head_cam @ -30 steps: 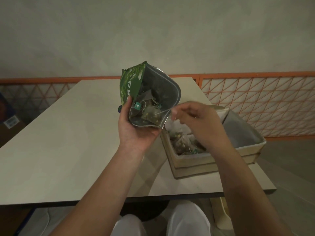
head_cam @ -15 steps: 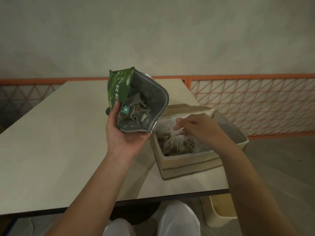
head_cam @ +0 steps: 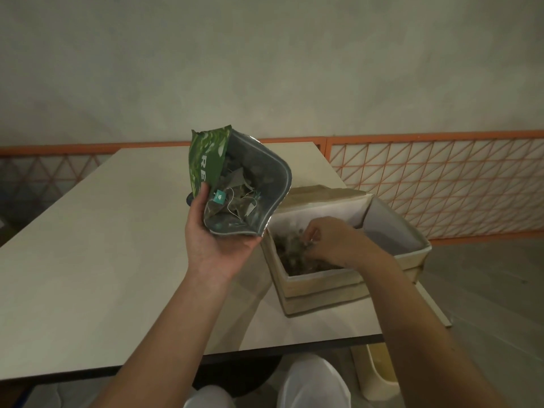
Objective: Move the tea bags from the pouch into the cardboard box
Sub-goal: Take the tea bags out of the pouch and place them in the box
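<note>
L hand [head_cam: 217,245] grips green pouch [head_cam: 235,184] at frame ctr, mouth open w/ tea bags [head_cam: 235,198] inside; R hand [head_cam: 329,242] down in cardboard box [head_cam: 323,290] ctr-right on table [head_cam: 88,260], fingers curled, hold unclear; bags prob. light, soft, tangly — pinch by tag/string.

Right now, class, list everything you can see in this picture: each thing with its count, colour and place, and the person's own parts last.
green foil pouch: one, open, held above the table
tea bags in the pouch: several, grey with white strings
beige cardboard box: one, open, on the table's right corner
tea bags in the box: a dark heap, count unclear
pale rectangular table: one, beige
orange lattice railing: behind the table
cream bin: one, on the floor by the table
left hand: grips the pouch's bottom
right hand: inside the box, fingers curled among the tea bags
</note>
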### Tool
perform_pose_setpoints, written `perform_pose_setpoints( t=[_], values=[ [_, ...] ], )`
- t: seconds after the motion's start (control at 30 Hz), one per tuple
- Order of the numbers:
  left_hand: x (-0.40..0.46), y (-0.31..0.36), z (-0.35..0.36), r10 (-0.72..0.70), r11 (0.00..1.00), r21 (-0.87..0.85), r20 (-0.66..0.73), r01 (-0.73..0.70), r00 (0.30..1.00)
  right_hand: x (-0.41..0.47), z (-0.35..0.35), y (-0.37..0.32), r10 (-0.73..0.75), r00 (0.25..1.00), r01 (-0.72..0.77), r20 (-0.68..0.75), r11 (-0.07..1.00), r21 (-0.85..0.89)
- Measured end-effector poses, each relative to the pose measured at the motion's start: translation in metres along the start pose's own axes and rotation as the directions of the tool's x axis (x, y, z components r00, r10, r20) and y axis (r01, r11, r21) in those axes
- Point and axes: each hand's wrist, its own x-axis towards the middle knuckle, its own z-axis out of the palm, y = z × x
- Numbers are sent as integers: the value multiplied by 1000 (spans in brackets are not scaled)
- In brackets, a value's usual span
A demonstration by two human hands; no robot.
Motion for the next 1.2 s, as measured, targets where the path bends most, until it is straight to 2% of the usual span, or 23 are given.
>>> perform_pose_setpoints(
  t=[0.07, 0.1, 0.17, 0.23, 0.33, 0.43, 0.53, 0.67, 0.83, 1.1, 1.2],
  values=[
    [-1, 0, 0, -4, 1000, -8, 2, 4, 1000, -2, -2, 1, 28, 981, -16, -194, 998, 62],
    [-1, 1, 0, -4, 1000, -10, -2, 4, 1000, -2, -3, 3, 39, 971, -25, -236, 998, 61],
    [-2, 1, -1, 1, 1000, -5, -17, -1, 1000, -5, -3, 5, 49, 986, -53, -162, 998, -16],
    [-3, 2, -1, 0, 1000, 2, -29, 0, 1000, -15, -3, 4, 10, 996, -19, -89, 995, -100],
    [-4, 5, -1, -3, 1000, 9, -28, 3, 1000, -39, -8, -4, -176, 978, 179, -110, 984, 23],
    [-4, 7, -1, -9, 1000, 21, -10, 9, 1000, -61, -3, -11, -261, 965, 261, -23, 954, 145],
    [-4, 10, -3, -16, 1000, 21, -7, 17, 1000, -58, 17, -13, -258, 950, 289, -178, 940, 180],
    [-4, 16, -4, -5, 999, 49, -25, 6, 1000, -43, 40, -20, -311, 883, 383, -352, 910, 156],
    [1, 26, -7, -1, 996, 87, -38, 4, 999, -28, 53, -30, -338, 824, 419, -454, 904, 88],
    [0, 32, -15, -38, 991, 130, -44, 44, 998, -14, 55, -36, -431, 753, 500, -497, 866, 7],
    [-1, 34, -17, -46, 990, 130, -65, 54, 997, -15, 53, -44, -402, 680, 546, -613, 836, 57]
  ],
)
